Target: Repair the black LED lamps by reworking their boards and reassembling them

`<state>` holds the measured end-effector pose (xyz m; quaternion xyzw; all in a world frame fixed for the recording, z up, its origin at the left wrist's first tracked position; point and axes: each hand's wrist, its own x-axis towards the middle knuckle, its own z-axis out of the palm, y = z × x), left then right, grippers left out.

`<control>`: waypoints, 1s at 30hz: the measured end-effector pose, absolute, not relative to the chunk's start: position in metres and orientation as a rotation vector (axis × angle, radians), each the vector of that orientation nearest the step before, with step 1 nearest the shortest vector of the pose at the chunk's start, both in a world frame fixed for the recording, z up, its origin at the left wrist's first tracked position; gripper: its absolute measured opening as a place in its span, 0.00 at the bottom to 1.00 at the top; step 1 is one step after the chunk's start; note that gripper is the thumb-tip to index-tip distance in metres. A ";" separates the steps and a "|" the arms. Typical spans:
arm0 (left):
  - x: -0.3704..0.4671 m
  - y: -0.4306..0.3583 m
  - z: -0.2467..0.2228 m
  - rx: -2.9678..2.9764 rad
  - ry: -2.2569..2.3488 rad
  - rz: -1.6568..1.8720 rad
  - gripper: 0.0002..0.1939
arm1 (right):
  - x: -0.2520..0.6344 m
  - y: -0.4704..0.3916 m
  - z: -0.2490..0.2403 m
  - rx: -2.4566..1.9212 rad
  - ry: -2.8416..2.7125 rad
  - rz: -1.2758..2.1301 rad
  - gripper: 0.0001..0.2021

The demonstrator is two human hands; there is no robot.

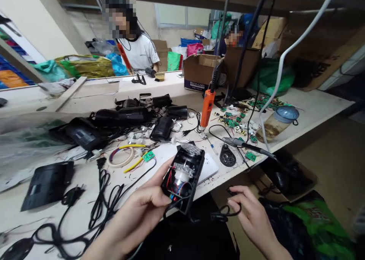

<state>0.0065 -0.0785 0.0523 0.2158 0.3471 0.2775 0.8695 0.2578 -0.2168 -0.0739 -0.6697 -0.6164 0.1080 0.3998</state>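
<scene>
My left hand (151,203) is closed around the edge of an open black plastic housing (196,176), tilted above the table's front edge. Inside it show a white motor-like part (181,177), red and blue wires, and clear plastic. Off to the right, my right hand (251,214) has its fingers curled on a black cable (224,215), which loops by the thumb. A small dark piece shows at those fingertips; its kind is unclear. An orange electric screwdriver (207,110) hangs upright beyond the housing.
A soldering iron (235,141) and a round black part (227,155) lie at right. Green circuit boards (230,121) spread near a lidded jar (278,123). Black housings (122,116), tape rolls (121,157) and power cords (99,195) fill the left. A person (142,51) sits across the table.
</scene>
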 end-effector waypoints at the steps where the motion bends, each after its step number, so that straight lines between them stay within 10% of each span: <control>1: 0.010 -0.079 0.047 0.431 0.702 0.552 0.51 | 0.258 -0.223 -0.079 -1.710 -1.542 0.255 0.09; 30: 0.031 -0.129 -0.029 0.157 0.698 0.320 0.25 | 0.266 -0.149 -0.042 -1.503 -1.356 0.554 0.10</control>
